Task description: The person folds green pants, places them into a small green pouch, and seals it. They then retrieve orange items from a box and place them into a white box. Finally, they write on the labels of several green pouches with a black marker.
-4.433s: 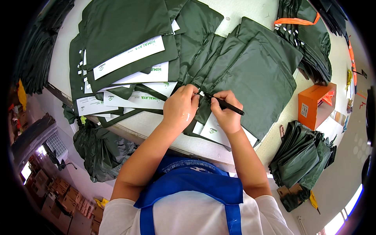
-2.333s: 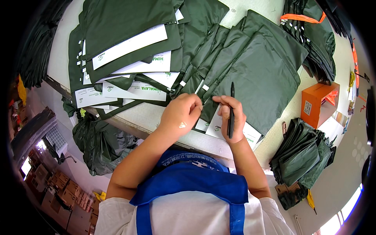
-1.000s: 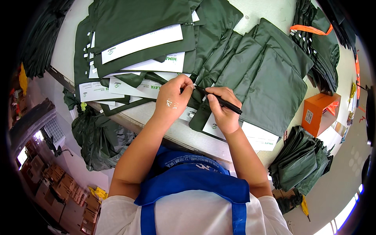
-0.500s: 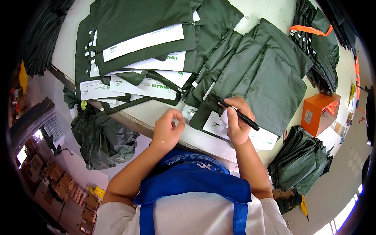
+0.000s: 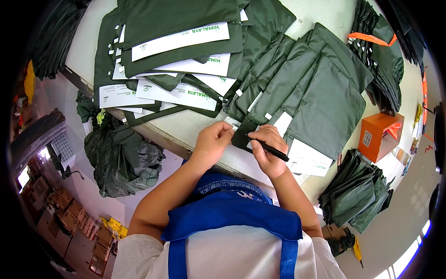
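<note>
My right hand (image 5: 268, 148) grips a black marker pen (image 5: 274, 151), its tip low over the corner of a dark green fabric pouch (image 5: 242, 136). Just left of it, my left hand (image 5: 213, 142) is closed in a pinch at a small white tag (image 5: 235, 126) at that pouch's edge. Fingers partly cover the tag. More dark green pouches (image 5: 325, 97) overlap to the right and beyond my hands, with white printed cards (image 5: 309, 157) showing from under them.
Another stack of green pouches with white cards (image 5: 181, 42) covers the far left of the table (image 5: 183, 122). On the right stand an orange box (image 5: 378, 135) and a dark green bundle (image 5: 355, 188). A crumpled green heap (image 5: 123, 158) lies beyond the table's left edge.
My left hand has moved right and up to the tag, its fingers closing. My right hand has come left and lower with the marker, toward the left hand. The card beneath it is now covered.
</note>
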Available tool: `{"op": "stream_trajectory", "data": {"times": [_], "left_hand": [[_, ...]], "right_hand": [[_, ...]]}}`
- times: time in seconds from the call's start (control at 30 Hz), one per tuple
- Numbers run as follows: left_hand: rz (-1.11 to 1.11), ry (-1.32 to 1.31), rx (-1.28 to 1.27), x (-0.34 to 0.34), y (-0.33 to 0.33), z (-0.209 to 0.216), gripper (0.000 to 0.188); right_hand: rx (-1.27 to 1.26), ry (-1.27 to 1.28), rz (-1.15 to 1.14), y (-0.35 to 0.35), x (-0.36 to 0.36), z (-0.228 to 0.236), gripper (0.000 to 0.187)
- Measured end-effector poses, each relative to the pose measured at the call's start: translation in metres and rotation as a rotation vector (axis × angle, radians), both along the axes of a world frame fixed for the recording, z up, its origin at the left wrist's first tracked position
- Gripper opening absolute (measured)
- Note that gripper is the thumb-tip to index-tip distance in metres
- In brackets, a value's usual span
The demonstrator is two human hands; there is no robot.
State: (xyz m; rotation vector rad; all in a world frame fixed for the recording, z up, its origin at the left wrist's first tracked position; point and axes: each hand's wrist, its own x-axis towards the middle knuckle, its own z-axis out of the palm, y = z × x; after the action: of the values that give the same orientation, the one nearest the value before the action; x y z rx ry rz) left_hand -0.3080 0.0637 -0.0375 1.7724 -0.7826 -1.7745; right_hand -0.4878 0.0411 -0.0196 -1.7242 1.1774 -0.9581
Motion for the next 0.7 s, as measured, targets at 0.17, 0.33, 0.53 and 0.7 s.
{"op": "stream_trajectory", "data": {"times": [0.17, 0.33, 0.53, 0.7], "left_hand": [[0.017, 0.031, -0.02, 0.0, 0.002, -0.005, 0.008], [0.02, 0.046, -0.017, 0.0, 0.002, -0.005, 0.008], [-0.032, -0.022, -0.191, -0.003, 0.002, 0.011, 0.009], [-0.226, 0.094, -0.253, -0.003, -0.004, 0.033, 0.009]], "right_hand": [[-0.003, 0.028, 0.01, -0.001, 0.002, -0.001, 0.013], [0.005, 0.041, -0.011, 0.0, 0.002, -0.003, 0.014], [-0.099, 0.104, 0.022, -0.005, 0.0, 0.003, 0.031], [-0.183, 0.226, 0.13, -0.015, -0.013, 0.004, 0.027]]}}
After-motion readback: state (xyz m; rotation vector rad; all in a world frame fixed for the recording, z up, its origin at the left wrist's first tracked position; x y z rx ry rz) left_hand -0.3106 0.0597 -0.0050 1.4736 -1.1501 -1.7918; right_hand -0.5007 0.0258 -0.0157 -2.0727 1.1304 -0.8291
